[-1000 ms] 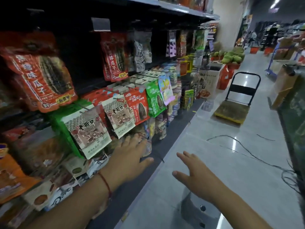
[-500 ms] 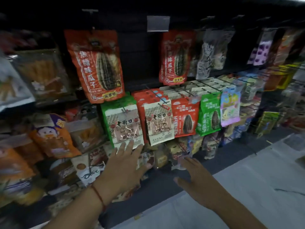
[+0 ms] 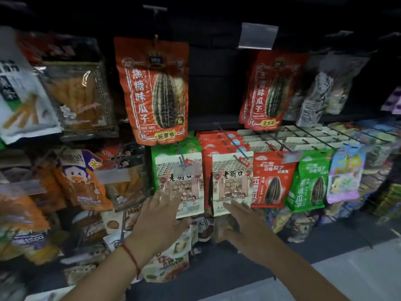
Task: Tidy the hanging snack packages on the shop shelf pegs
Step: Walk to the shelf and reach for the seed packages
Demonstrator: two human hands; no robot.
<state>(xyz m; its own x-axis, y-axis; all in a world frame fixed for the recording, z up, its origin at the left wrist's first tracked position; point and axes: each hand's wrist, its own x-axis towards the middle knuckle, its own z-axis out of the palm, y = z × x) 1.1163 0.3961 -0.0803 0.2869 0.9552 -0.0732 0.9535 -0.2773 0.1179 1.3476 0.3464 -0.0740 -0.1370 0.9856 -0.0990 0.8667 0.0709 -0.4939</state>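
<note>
Rows of snack packages hang on pegs across the dark shelf wall. At the centre hang a green-edged pack with a street picture (image 3: 180, 172) and a red-edged one of the same design (image 3: 231, 179). My left hand (image 3: 159, 220), fingers spread, lies flat over the bottom edge of the green-edged pack. At the lower corner of the red-edged pack is my right hand (image 3: 243, 227), also open. Neither hand grips anything. Above hang two large orange sunflower-seed bags (image 3: 154, 90) (image 3: 271, 90).
A red seed pack (image 3: 271, 181), a green one (image 3: 310, 183) and a pastel pack (image 3: 345, 172) hang to the right. Orange and clear snack bags (image 3: 78, 94) crowd the left. Loose packs (image 3: 171, 263) lie low on the shelf. Grey floor (image 3: 347, 276) is at the bottom right.
The view has swung left from the aisle to face the shelf. Both hands have come up and forward to the two street-picture packs.
</note>
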